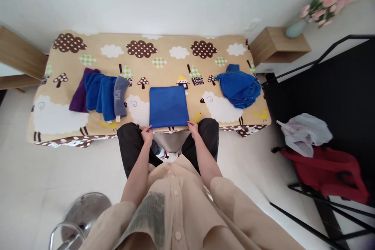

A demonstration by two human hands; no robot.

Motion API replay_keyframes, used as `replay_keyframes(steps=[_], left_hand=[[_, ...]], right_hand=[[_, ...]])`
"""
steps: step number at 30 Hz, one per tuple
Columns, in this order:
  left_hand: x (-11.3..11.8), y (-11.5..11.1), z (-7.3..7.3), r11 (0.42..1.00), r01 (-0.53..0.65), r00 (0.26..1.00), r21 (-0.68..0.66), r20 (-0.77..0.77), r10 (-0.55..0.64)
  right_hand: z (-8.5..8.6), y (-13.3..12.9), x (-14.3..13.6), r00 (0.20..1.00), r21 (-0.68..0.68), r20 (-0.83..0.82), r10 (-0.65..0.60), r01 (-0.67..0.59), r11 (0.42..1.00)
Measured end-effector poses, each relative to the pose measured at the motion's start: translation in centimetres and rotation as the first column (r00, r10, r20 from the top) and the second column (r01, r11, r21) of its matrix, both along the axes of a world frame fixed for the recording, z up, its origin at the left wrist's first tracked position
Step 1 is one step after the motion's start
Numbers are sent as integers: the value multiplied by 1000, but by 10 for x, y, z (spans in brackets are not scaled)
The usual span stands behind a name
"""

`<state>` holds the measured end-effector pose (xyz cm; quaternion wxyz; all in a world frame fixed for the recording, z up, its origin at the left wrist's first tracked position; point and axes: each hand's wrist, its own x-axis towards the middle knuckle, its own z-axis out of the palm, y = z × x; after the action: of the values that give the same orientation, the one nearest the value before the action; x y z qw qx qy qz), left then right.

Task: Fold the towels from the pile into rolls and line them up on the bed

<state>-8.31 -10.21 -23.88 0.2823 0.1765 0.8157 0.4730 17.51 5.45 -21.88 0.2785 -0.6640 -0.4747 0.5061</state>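
Note:
A blue cloth (169, 106) lies flat in a near-square shape at the front edge of the patterned bed cover (170, 64). My left hand (147, 134) pinches its near left corner, and my right hand (193, 128) pinches its near right corner. To the left, purple (79, 95), blue (101, 93) and grey (119, 97) folded cloths overlap in a row. A crumpled pile of blue cloth (239, 86) rests on the right part of the cover.
A wooden nightstand (265, 45) with a vase of pink flowers (295, 29) stands at the back right. Wooden furniture (25, 52) is at the left. A red bag (331, 170) and a plastic bag (306, 133) lie at the right. A metal stool base (86, 211) is lower left.

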Motion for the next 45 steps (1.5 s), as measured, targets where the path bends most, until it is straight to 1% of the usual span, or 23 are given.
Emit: replay_keyframes(steps=[2,4,9,14,19,21,23,26,29,31,33,36,42,45], left_hand=[[3,-2,2,997,-57,998,-42,-9,57],[6,-1,3,995,-75,997,-63,-5,75],[3,8,8,997,-54,999,-50,8,54],[-8,19,8,999,-38,999,-24,6,38],[-25,32,2,998,-63,998,9,-12,64],[-29,37,-3,998,-52,999,38,16,52],[-32,42,-8,997,-32,998,68,64,28],[-34,47,-17,996,-8,991,88,134,-4],[-34,47,-23,996,23,985,91,170,-38],[-34,45,-24,994,58,981,89,179,-74],[-34,43,-22,992,98,977,78,181,-111],[-34,40,-17,992,120,978,47,163,-126],[-38,32,-1,998,69,995,-12,79,-67],[-37,29,3,999,51,996,-14,73,-50]], right_hand=[[2,-3,3,1000,-8,-1,-15,15,1000],[2,-4,4,1000,-12,-1,-20,20,1000],[0,-6,3,999,6,25,22,-22,1000],[-5,-1,2,994,67,109,32,-39,997],[-14,14,-5,981,135,192,-1,-26,991],[-18,20,-9,986,182,168,-7,-24,983],[-22,25,-13,995,217,104,10,-33,976],[-27,30,-16,998,194,46,46,-54,980],[-28,31,-16,997,166,76,21,-33,986],[-28,30,-16,994,192,109,4,-25,981],[-28,29,-15,992,222,127,12,-40,974],[-27,27,-15,993,195,119,29,-52,979],[-26,22,-9,987,97,149,60,-75,992],[-27,18,-5,988,85,140,58,-70,994]])
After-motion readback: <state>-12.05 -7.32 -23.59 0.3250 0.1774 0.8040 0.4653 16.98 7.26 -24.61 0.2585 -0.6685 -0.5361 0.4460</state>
